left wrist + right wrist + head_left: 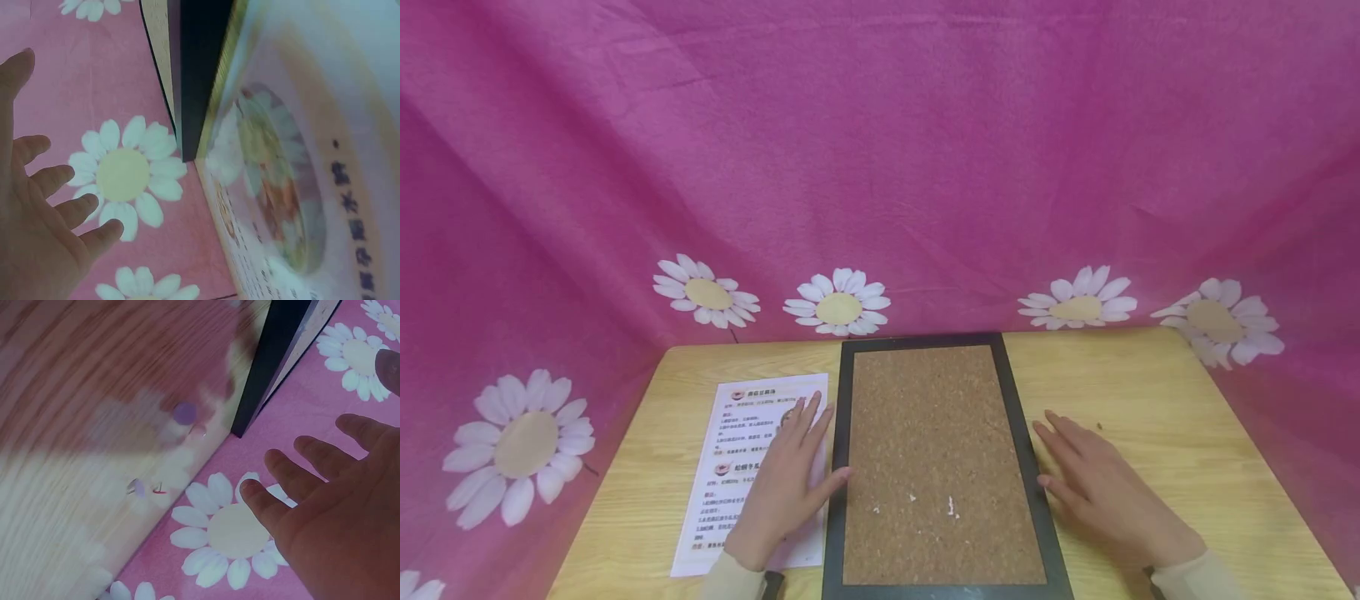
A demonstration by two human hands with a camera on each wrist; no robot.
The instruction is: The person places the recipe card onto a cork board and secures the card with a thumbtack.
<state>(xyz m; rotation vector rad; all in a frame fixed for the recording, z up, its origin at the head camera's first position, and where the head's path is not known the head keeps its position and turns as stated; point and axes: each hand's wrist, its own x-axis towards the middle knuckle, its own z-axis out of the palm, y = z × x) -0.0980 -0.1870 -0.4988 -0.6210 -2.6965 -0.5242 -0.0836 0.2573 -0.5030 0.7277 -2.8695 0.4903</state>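
Observation:
A cork board (936, 433) in a black frame (1020, 400) lies on the wooden table. To its left is a printed sheet (709, 467) with text and small pictures; its food picture (275, 181) shows large in the left wrist view. My left hand (786, 492) is over the sheet's right part, fingers straight and spread, thumb overlapping the frame's left side. The right hand (1097, 483) is beside the frame's right side, with fingers extended and fingertips close to it. Neither hand holds anything. Part of the sheet is hidden under the left hand.
Several small things lie on the table in the right wrist view, among them a round purple disc (185, 413) and pin-like bits (135, 487). White flecks (951, 506) dot the cork's lower half. A pink cloth (925, 167) with daisies hangs behind the wooden table (1180, 400).

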